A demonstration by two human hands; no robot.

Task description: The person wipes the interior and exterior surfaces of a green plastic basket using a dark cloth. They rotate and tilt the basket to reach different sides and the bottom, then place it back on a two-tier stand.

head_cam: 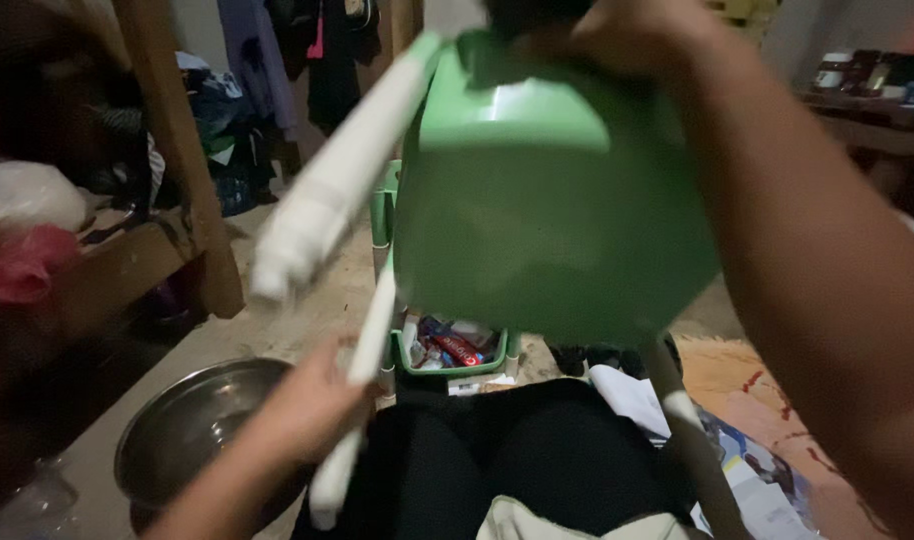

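My left hand [312, 400] is wrapped round a white pole [362, 385], fingers curled and pressed together on it low down, near my lap. The pole runs up from my grip toward a green plastic tub [552, 190], which fills the middle of the view, turned so that I see its smooth underside. A second, thicker white pole [342, 165] slants from the tub's upper left edge down to the left; it is blurred.

My right hand [627, 35] is up at the top of the tub, over its far edge. My forearm crosses the right side of the view, and whether those fingers are spread or clamped on the tub I cannot tell, since they are blurred and partly out of frame.

Below the tub, farther off on the floor, sits a green rack [447, 345] on white legs, its low tray holding tubes and small packets. To the left, near my left wrist, a round metal basin [192, 425] rests on the floor. Beyond it stands a wooden post [177, 150], with bags heaped beside it. To the right, papers [757, 480] lie near an orange mat [737, 375].
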